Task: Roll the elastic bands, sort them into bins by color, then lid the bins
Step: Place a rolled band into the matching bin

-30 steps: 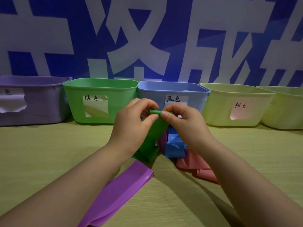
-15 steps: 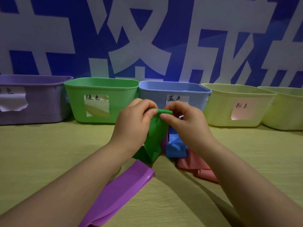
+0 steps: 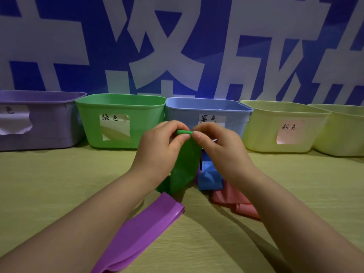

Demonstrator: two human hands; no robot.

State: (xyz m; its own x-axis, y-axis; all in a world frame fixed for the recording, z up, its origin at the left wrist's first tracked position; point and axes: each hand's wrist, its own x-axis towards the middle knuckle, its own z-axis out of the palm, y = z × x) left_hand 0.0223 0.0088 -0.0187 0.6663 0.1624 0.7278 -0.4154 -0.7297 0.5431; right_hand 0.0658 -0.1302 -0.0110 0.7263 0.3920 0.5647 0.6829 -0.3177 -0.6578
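A blue wall (image 3: 177,46) bearing large white characters is seen across the back. Below it, a yellow-green table (image 3: 59,184) fills the foreground. Five open bins are lined up along the table's far edge: a purple bin (image 3: 51,127) at the left, then a green bin (image 3: 145,123), a blue bin (image 3: 183,113), a pale yellow bin (image 3: 262,127) and a second pale yellow bin (image 3: 346,134) cut off at the right edge. Handwritten paper labels are fixed to the fronts of the first four (the purple bin's label is torn and only partly readable).

A purple band (image 3: 141,229) is laid flat on the table near the camera, under the left forearm. A pink band (image 3: 232,200) is crumpled beside the right forearm, and a blue band (image 3: 208,180) is bunched just behind it.

A green band (image 3: 185,160) is held up in front of the blue bin, its lower end draped onto the table. Its top edge (image 3: 184,132) is rolled into a narrow tube. This tube is pinched between thumb and curled fingers (image 3: 182,137) of the left hand (image 3: 157,152) and likewise by the right hand (image 3: 220,148), the two thumbs nearly touching.
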